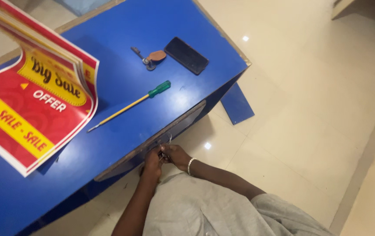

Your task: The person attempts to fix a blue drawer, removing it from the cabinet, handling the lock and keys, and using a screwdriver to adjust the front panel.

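My left hand (152,162) and my right hand (175,155) meet at the front of a drawer (183,120) set under the edge of a blue table (122,26). Both pinch something small and metallic at the drawer's face, near a ring of keys (166,142); what each holds is too small to tell apart. A bracelet sits on my right wrist. On the tabletop above lies a long screwdriver (128,105) with a green handle and yellowish shaft.
A black phone (186,55) and a brown key fob (151,57) lie near the table's far edge. A stack of red and yellow printed posters (26,109) curls up on the left. A loose blue panel (237,104) rests on the cream tiled floor.
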